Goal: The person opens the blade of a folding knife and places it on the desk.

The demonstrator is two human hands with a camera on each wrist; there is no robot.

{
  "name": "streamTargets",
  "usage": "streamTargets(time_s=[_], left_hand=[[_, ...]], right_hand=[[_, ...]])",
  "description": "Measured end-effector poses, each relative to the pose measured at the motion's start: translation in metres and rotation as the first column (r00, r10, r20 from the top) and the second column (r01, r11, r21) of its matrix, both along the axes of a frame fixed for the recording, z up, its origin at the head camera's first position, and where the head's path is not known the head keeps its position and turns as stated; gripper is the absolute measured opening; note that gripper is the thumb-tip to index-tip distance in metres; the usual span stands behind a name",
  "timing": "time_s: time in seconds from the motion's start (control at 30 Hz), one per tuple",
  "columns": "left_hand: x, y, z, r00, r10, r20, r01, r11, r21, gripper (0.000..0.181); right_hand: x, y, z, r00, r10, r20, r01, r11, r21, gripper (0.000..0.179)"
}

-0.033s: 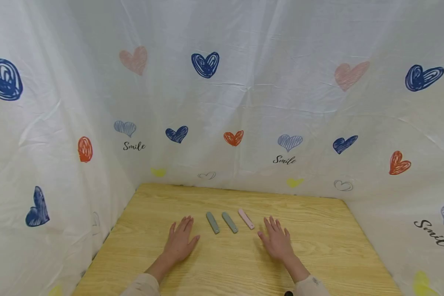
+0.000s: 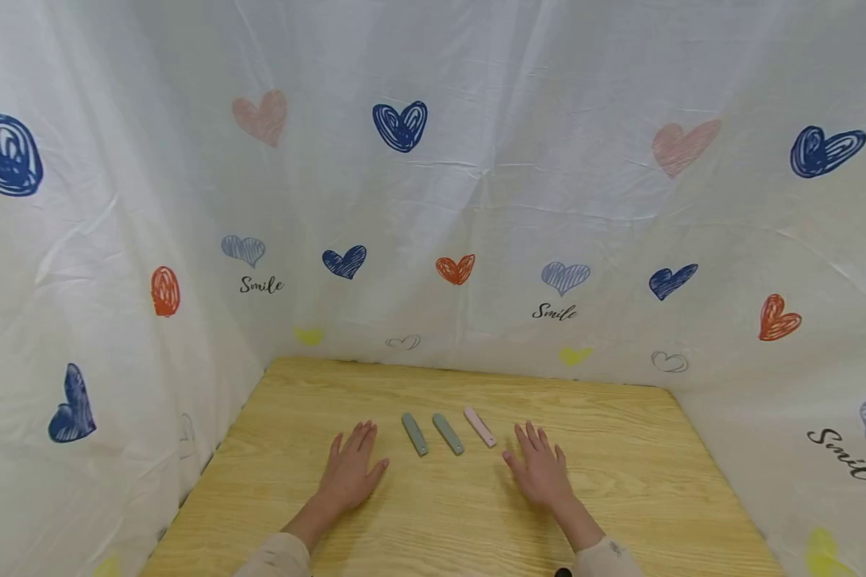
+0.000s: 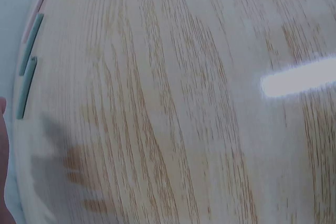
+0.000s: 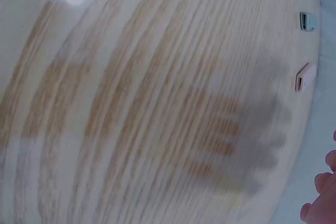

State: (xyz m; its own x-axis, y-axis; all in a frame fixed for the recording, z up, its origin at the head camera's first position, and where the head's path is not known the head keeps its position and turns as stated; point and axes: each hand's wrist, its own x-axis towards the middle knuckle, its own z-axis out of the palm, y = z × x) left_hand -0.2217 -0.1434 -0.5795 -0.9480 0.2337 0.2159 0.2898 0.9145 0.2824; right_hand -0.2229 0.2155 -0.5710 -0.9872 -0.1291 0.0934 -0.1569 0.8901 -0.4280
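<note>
Three slim, straight bars that look like bag sealing clips lie side by side on the wooden table. Two are grey-green, the left clip [image 2: 414, 434] and the middle clip [image 2: 448, 433]; the right clip [image 2: 479, 426] is pink. Each has a small hole near its near end. My left hand [image 2: 350, 474] is spread palm down to the left of the clips, holding nothing. To their right, my right hand [image 2: 539, 471] is spread the same way, near the pink clip but apart from it. Both wrist views show hand shadows on the wood.
The wooden table [image 2: 433, 513] reaches back to a white cloth [image 2: 491, 208] printed with hearts, which hangs behind and on both sides. A small dark round thing [image 2: 563, 572] shows at the bottom edge beside the right sleeve [image 2: 608, 559].
</note>
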Motion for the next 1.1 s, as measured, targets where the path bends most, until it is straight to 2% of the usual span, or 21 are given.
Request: streamTargets(time_s=[0.2,0.37,0.5,0.67,0.93,1.1], left_hand=[[0.0,0.0,-0.005,1.0,0.005,-0.004,-0.005,1.0,0.004,0.065],[-0.001,-0.001,-0.009,1.0,0.007,0.023,-0.007,1.0,0.0,0.066],[-0.003,0.0,-0.008,1.0,0.002,0.004,-0.002,1.0,0.005,0.065],[-0.009,0.004,-0.005,0.999,-0.021,-0.034,0.022,0.999,0.029,0.063],[-0.017,0.01,-0.004,0.999,-0.026,0.036,0.025,0.999,0.032,0.066],[-0.021,0.009,-0.001,0.997,-0.052,0.049,0.051,0.998,0.02,0.066]], right_hand=[[0.002,0.001,-0.006,1.0,0.002,0.023,-0.002,1.0,-0.011,0.064],[0.004,-0.006,-0.006,1.0,0.016,-0.012,-0.016,1.0,-0.022,0.063],[0.004,-0.021,-0.002,0.997,0.058,-0.054,-0.06,0.997,-0.041,0.062],[0.0,-0.048,0.004,0.991,0.119,-0.062,-0.122,0.991,-0.048,0.061],[-0.008,-0.08,0.007,0.98,0.179,-0.087,-0.18,0.984,-0.005,0.058],[-0.011,-0.09,0.009,0.977,0.199,-0.081,-0.199,0.98,0.01,0.058]])
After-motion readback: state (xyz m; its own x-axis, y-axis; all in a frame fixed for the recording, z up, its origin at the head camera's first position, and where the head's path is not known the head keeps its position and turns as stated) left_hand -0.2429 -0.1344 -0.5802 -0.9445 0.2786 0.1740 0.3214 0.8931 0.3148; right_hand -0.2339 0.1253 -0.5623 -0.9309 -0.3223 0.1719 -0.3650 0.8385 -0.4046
